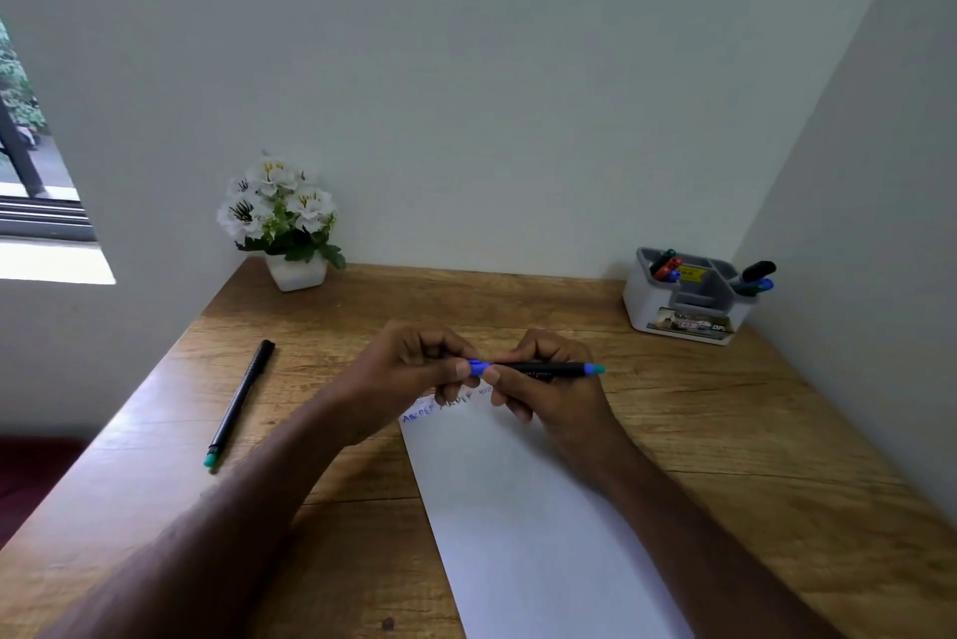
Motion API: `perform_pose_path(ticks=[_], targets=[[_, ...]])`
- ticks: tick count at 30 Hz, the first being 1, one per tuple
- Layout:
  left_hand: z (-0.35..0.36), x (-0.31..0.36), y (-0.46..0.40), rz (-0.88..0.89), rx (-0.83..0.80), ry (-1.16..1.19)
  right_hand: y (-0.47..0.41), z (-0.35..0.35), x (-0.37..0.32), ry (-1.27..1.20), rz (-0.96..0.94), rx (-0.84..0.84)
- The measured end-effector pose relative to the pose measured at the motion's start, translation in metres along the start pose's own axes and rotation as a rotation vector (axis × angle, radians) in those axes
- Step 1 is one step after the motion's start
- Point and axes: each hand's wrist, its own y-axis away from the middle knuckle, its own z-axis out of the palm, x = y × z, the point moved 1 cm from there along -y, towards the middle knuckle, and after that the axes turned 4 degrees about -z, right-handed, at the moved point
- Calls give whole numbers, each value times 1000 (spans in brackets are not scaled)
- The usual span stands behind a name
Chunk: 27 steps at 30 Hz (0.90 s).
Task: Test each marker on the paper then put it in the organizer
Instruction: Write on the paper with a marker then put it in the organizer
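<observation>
- The marker [538,370] lies level in mid-frame, held above the upper end of the paper [523,509], its long axis running left to right across the picture.
- The right hand [549,379] wraps its fingers round the black barrel; the teal end pokes out to the right of that hand.
- The left hand [409,369] pinches the blue piece at the marker's left end; whether this is a cap going on or coming off I cannot tell.
- Blue letters are already on the paper just under the hands, so my guess is that this marker is tested and being capped.
- The organizer [683,299] stands at the right of the frame against the wall, well apart from the hands, with several markers already in its compartments.
- The relation that matters: the organizer lies up and to the right of the grip, on the right hand's side, and the marker's teal end already points roughly that way, so that hand would likely carry it over.
- A second marker [239,403] lies on the desk [751,431] at the left, slanted, teal end nearest the viewer, closer to the left hand.
</observation>
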Motion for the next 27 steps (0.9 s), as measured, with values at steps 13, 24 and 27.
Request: perform_pose_path(ticks=[13, 24, 27], targets=[[26, 10, -15, -88, 175, 62, -11, -10, -16, 107, 1, 163], [76, 39, -130, -10, 2, -514, -52, -165, -102, 1094, -20, 491], [96, 41, -161, 27, -50, -618, -68, -216, -127, 1277, 75, 494]])
